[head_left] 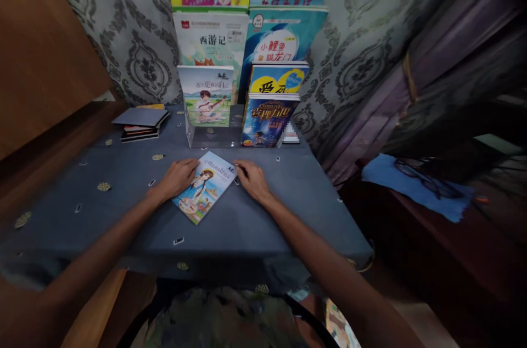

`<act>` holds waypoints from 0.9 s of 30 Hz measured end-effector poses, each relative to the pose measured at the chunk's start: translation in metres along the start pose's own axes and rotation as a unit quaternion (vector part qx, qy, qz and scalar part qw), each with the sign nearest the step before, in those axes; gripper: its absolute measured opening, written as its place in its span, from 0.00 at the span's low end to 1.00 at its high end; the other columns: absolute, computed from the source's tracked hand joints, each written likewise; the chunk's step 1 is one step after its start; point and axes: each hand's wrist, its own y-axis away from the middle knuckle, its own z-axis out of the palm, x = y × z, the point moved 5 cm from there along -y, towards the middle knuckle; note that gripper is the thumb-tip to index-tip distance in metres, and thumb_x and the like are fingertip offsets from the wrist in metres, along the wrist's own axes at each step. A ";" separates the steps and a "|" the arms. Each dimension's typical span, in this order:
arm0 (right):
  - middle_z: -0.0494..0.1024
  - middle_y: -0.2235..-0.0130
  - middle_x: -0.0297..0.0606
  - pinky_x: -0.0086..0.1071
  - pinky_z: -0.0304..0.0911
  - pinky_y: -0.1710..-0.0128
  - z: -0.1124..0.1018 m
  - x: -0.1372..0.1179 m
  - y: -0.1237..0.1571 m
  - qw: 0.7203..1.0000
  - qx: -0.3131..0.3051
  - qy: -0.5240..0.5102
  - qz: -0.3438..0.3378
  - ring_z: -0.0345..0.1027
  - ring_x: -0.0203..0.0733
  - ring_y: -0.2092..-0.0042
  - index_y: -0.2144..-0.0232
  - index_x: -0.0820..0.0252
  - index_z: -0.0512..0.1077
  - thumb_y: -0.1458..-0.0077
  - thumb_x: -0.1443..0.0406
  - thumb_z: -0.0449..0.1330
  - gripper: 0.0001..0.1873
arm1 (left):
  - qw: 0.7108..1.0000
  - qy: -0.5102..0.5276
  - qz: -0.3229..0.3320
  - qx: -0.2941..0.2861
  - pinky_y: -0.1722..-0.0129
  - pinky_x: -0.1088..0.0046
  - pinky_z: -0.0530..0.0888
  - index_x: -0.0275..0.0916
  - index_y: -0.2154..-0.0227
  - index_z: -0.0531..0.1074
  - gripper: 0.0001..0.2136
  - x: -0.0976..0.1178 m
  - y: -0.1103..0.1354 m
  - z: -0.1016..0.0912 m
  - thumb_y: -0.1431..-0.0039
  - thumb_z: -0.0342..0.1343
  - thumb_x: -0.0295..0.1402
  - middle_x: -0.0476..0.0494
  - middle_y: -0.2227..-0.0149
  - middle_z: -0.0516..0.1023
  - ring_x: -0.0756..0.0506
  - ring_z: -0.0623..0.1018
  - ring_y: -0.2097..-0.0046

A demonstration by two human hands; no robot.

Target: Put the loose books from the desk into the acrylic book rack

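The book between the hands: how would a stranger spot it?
On the blue-grey tablecloth, find the clear rack, then look in front, between the left hand and right hand. The book lies there at a slant, its pale-blue cover showing a figure with dark braids. The racked books stand up; this one lies alone.

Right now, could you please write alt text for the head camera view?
An illustrated book lies on a cloth-covered table, between a person's left hand and right hand. Behind it, a clear rack displays books in two columns, with a stack to its left.
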 end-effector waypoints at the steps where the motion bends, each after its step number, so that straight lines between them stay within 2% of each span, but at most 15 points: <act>1: 0.81 0.53 0.44 0.39 0.66 0.49 0.000 0.002 -0.001 1.000 0.002 -0.010 0.011 0.73 0.47 0.52 0.50 0.59 0.76 0.36 0.67 0.53 0.16 | 1.000 0.002 -0.006 0.006 0.43 0.57 0.71 0.36 0.45 0.71 0.19 0.004 -0.012 0.004 0.33 0.43 0.31 0.34 0.42 0.75 0.38 0.75 0.43; 4: 0.82 0.55 0.42 0.38 0.66 0.51 -0.001 0.009 -0.001 0.999 0.005 -0.036 0.037 0.74 0.45 0.55 0.48 0.57 0.75 0.36 0.65 0.53 0.17 | 1.000 0.015 0.012 0.021 0.39 0.57 0.68 0.36 0.45 0.72 0.18 0.021 -0.034 0.018 0.34 0.44 0.30 0.34 0.39 0.72 0.39 0.73 0.39; 6: 0.83 0.58 0.41 0.38 0.66 0.51 -0.001 0.012 -0.002 0.998 0.010 -0.051 0.047 0.75 0.44 0.56 0.47 0.57 0.74 0.35 0.65 0.53 0.17 | 0.999 0.022 0.046 0.019 0.36 0.56 0.65 0.38 0.44 0.71 0.19 0.038 -0.035 0.025 0.33 0.44 0.31 0.36 0.38 0.72 0.40 0.71 0.37; 10: 0.83 0.59 0.38 0.38 0.66 0.49 -0.002 0.015 -0.003 0.996 0.015 -0.070 0.050 0.75 0.43 0.56 0.46 0.56 0.72 0.35 0.65 0.52 0.17 | 0.995 0.007 0.103 0.006 0.34 0.47 0.58 0.41 0.40 0.67 0.20 0.079 -0.017 0.033 0.31 0.43 0.34 0.36 0.36 0.69 0.40 0.68 0.35; 13: 0.83 0.59 0.38 0.38 0.66 0.49 -0.003 0.013 -0.002 0.996 0.014 -0.072 0.048 0.76 0.43 0.55 0.47 0.55 0.72 0.34 0.65 0.52 0.17 | 0.993 -0.022 0.120 -0.004 0.34 0.46 0.58 0.38 0.38 0.64 0.21 0.100 -0.003 0.033 0.30 0.45 0.38 0.33 0.35 0.67 0.38 0.65 0.33; 18: 0.84 0.61 0.39 0.36 0.68 0.54 -0.007 0.007 -0.001 0.996 0.010 -0.063 0.057 0.77 0.42 0.61 0.46 0.58 0.72 0.35 0.65 0.52 0.18 | 0.995 -0.066 0.075 0.012 0.39 0.54 0.64 0.30 0.44 0.67 0.19 0.101 0.003 0.024 0.31 0.49 0.36 0.26 0.40 0.70 0.35 0.69 0.37; 23: 0.83 0.66 0.35 0.33 0.70 0.60 -0.007 0.001 0.002 0.995 -0.005 -0.093 0.047 0.76 0.39 0.67 0.44 0.58 0.71 0.34 0.65 0.51 0.19 | 0.990 -0.118 0.081 -0.008 0.45 0.56 0.69 0.34 0.53 0.71 0.11 0.097 0.008 0.015 0.32 0.47 0.32 0.32 0.51 0.76 0.37 0.75 0.47; 27: 0.82 0.67 0.34 0.30 0.71 0.64 -0.007 0.002 0.002 0.988 -0.012 -0.145 0.053 0.77 0.36 0.69 0.45 0.57 0.71 0.34 0.64 0.50 0.18 | 0.979 -0.187 0.076 -0.035 0.51 0.57 0.72 0.31 0.55 0.72 0.12 0.102 0.012 0.014 0.32 0.45 0.29 0.30 0.56 0.77 0.36 0.76 0.52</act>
